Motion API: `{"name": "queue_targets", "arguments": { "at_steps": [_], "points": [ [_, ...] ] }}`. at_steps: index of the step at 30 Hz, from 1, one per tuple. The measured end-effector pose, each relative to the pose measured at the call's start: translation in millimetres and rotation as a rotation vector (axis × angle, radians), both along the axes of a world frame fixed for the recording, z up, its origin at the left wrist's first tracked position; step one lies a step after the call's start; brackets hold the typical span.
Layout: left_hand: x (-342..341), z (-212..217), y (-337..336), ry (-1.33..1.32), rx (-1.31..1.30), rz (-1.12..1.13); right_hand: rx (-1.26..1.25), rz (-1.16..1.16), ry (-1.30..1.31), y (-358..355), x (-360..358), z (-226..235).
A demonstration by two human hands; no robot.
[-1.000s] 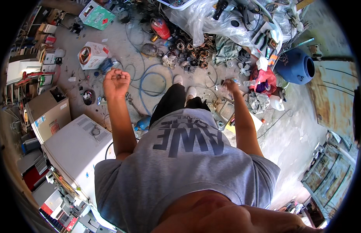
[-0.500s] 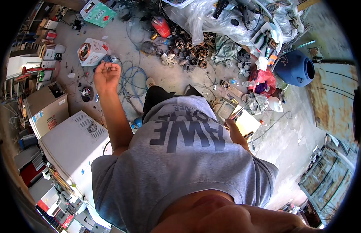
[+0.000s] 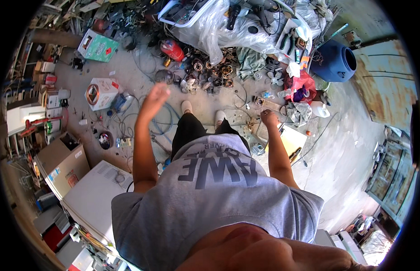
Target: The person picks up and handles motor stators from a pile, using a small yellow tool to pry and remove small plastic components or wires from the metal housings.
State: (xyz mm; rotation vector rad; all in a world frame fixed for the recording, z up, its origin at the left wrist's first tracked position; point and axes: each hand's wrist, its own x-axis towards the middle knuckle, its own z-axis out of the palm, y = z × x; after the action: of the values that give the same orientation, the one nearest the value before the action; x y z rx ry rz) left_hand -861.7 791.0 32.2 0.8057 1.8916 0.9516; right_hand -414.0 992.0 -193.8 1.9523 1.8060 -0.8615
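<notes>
My left hand [image 3: 156,98] is raised in front of me at the left, over the floor and some blue hose [image 3: 164,128]. Motion smears its fingers, and no object shows in it. Farther right, my right hand [image 3: 269,118] is closed, knuckles up, above a yellow board [image 3: 293,143]. Something thin and dark shows at its edge, but I cannot make out what the fingers hold. A dark-handled tool [image 3: 294,155] lies on the board.
A white box with copper wire [image 3: 101,94] and a green box [image 3: 98,46] stand left. Ahead are a red canister [image 3: 172,50], copper coils [image 3: 225,71] and plastic-wrapped items [image 3: 205,38]. A blue barrel [image 3: 334,62] stands right, a white appliance [image 3: 95,194] near left.
My left hand has swung to the right, toward the middle. My right hand has moved out from beside my shirt, its arm stretched farther forward. Both shoes now show as the view shifts.
</notes>
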Motion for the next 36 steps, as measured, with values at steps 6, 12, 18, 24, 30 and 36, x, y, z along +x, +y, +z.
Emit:
{"name": "queue_targets", "arguments": {
  "at_steps": [6, 12, 18, 24, 30, 36],
  "points": [
    [-30, -135, -34, 0.468, -0.496, -0.408, -0.161, 0.343, -0.085, -53, -79, 38],
    [-31, -145, -15, 0.468, -0.768, -0.828, -0.594, 0.318, -0.077, -88, -134, 30],
    [-81, -190, 1, 0.526, -0.846, -1.121, -0.842, 0.270, -0.014, -139, -152, -39],
    [-118, -229, 19, 0.523, -0.899, -1.399, -0.783, 0.174, 0.012, -190, -181, -60],
    [-122, -252, 41, 0.439, -0.917, -1.590, -0.715, 0.039, 0.119, -198, -191, -13],
    [-123, -260, 52, -0.203, -1.026, -1.970, -1.089, 0.022, 0.715, -201, -166, 46]
  ]
}}
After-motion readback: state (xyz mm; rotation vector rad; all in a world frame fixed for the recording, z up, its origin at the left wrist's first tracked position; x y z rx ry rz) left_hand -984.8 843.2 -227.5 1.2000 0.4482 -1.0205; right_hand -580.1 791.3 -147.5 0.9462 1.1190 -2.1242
